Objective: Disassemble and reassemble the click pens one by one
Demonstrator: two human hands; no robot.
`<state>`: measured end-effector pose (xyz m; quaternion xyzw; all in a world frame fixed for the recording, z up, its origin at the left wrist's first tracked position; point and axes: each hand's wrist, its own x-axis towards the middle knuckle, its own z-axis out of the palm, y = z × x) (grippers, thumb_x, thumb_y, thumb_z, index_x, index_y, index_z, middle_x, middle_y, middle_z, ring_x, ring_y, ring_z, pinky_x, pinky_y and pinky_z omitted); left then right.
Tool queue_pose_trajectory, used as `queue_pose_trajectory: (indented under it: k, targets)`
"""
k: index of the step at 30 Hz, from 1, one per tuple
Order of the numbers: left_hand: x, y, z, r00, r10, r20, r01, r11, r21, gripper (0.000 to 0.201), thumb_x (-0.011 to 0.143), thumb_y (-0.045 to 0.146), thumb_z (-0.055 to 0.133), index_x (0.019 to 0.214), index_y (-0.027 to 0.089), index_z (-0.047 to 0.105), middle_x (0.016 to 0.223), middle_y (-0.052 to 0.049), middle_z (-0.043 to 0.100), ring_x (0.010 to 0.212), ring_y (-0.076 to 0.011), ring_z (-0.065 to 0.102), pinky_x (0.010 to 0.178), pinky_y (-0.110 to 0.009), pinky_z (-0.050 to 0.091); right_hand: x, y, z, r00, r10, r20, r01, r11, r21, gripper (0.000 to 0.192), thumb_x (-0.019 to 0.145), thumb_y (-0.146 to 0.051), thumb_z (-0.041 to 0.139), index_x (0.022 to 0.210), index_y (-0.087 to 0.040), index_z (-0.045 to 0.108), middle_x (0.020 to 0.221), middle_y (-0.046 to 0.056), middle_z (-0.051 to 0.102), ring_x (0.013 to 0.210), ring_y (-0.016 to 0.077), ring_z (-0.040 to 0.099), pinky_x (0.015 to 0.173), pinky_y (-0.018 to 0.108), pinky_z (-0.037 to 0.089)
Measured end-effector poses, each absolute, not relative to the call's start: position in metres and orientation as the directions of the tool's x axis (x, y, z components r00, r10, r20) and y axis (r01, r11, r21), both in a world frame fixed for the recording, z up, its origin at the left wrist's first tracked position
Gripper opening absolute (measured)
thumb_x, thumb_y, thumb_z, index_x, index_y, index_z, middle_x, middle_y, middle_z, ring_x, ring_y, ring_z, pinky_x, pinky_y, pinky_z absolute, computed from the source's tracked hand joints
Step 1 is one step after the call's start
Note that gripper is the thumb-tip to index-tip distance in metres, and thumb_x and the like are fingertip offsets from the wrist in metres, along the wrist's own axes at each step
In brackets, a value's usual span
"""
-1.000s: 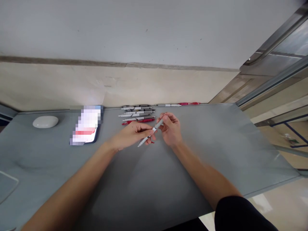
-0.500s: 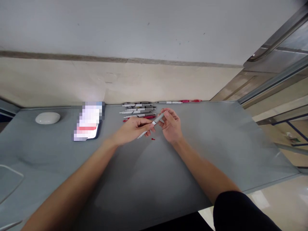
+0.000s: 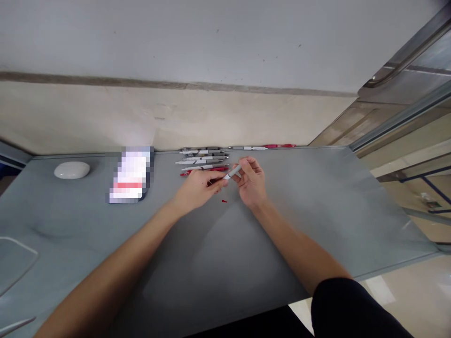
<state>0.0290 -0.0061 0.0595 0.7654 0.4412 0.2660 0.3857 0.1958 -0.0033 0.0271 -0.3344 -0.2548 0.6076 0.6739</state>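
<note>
Right hand: our right hand (image 3: 251, 184) is curled over the upper, grey end of a slim grey-and-white plastic pen (image 3: 233, 172), fingertips pinched on it, just above the table.
Left hand: our left hand (image 3: 199, 188) is closed on the lower end of the same pen, thumb and forefinger meeting it where the white section begins; the rest of the barrel is hidden under the fingers.
Pen: it slants between our two hands, higher at the right hand and lower at the left, held clear of the table and just in front of the row of pens.
Red piece: a tiny red bit (image 3: 223, 201) lies on the table just below our hands, touching neither; we cannot tell what it is.
Row of pens: a cluster of grey, white and red pens (image 3: 202, 162) lies side by side just beyond our left hand, close against the far edge.
Far edge: two more pens lie end to end along the wall, a grey-and-white one (image 3: 248, 148) and a red one (image 3: 280, 146), beyond our right hand.
Table: the flat grey table top (image 3: 218, 263) carries everything and runs up to a cream wall.
Left side: a dark-edged flat item with a blurred face (image 3: 129, 180) lies well left of our hands, and a smooth white oval case (image 3: 72, 170) sits further left again.
Near corner: a clear, rounded edge (image 3: 17, 263) shows at the lower left; we cannot tell what it belongs to.
</note>
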Motion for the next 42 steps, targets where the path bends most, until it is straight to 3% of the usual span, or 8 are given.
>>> queue_pose_trajectory:
  k: [4,10,14,21,25,33,42]
  targets:
    - [0.024,-0.004,0.068,0.526,0.850,0.012,0.388,-0.253,0.886,0.025,0.092,0.036,0.055,0.089,0.018,0.072,0.071,0.000,0.069,0.067,-0.0137,0.064,0.064,-0.022,0.048,0.200,-0.003,0.027,0.061,0.998,-0.020,-0.635,0.024,-0.773,0.021,0.070,-0.034,0.079,0.082,-0.027,0.064,0.087,-0.007,0.066,0.076,0.0089,0.066,0.069,0.023,0.058]
    - [0.015,-0.001,0.076,0.680,0.721,-0.136,0.306,-0.109,0.946,0.032,0.096,0.041,0.053,0.088,0.017,0.073,0.079,-0.004,0.074,0.070,-0.0138,0.067,0.064,-0.022,0.050,0.204,-0.004,0.028,-0.028,0.998,0.050,-0.628,0.021,-0.778,0.020,0.067,-0.034,0.083,0.078,-0.027,0.069,0.083,-0.005,0.066,0.077,0.0116,0.068,0.056,0.021,0.057]
    - [0.015,-0.003,0.077,0.723,0.673,-0.157,0.280,-0.077,0.957,0.032,0.096,0.041,0.053,0.087,0.017,0.073,0.082,-0.004,0.074,0.070,-0.0133,0.066,0.067,-0.023,0.050,0.202,-0.005,0.029,-0.072,0.996,0.055,-0.653,-0.005,-0.758,0.022,0.066,-0.035,0.085,0.076,-0.026,0.068,0.081,-0.006,0.065,0.073,0.0129,0.069,0.050,0.023,0.056]
    - [0.026,-0.008,0.069,0.545,0.838,0.007,0.439,-0.292,0.850,0.030,0.094,0.038,0.054,0.077,0.018,0.069,0.065,0.002,0.065,0.059,-0.0116,0.057,0.054,-0.021,0.041,0.197,-0.002,0.029,0.102,0.995,-0.012,-0.655,0.058,-0.753,0.026,0.064,-0.031,0.085,0.071,-0.024,0.061,0.074,-0.009,0.063,0.063,0.0076,0.066,0.056,0.020,0.057]
    - [0.026,-0.007,0.066,0.539,0.842,0.037,0.437,-0.317,0.842,0.030,0.094,0.039,0.053,0.079,0.019,0.070,0.064,0.001,0.065,0.060,-0.0124,0.059,0.055,-0.021,0.042,0.197,-0.002,0.029,0.112,0.994,-0.019,-0.669,0.061,-0.741,0.025,0.064,-0.030,0.085,0.072,-0.024,0.062,0.075,-0.009,0.063,0.064,0.0076,0.067,0.057,0.020,0.057]
    - [0.013,-0.003,0.079,0.710,0.687,-0.155,0.245,-0.035,0.969,0.034,0.095,0.044,0.055,0.086,0.018,0.075,0.081,-0.006,0.074,0.070,-0.0148,0.067,0.067,-0.025,0.053,0.206,-0.007,0.029,-0.060,0.996,0.061,-0.610,0.012,-0.792,0.025,0.064,-0.034,0.085,0.080,-0.027,0.067,0.082,-0.005,0.065,0.072,0.0134,0.069,0.052,0.025,0.057]
    - [0.014,-0.004,0.076,0.777,0.607,-0.169,0.194,0.024,0.981,0.037,0.096,0.046,0.054,0.085,0.016,0.074,0.082,-0.007,0.073,0.072,-0.0149,0.067,0.069,-0.026,0.053,0.200,-0.011,0.029,-0.072,0.994,0.086,-0.673,0.015,-0.740,0.025,0.064,-0.037,0.087,0.072,-0.027,0.065,0.075,-0.008,0.062,0.064,0.0091,0.065,0.051,0.022,0.057]
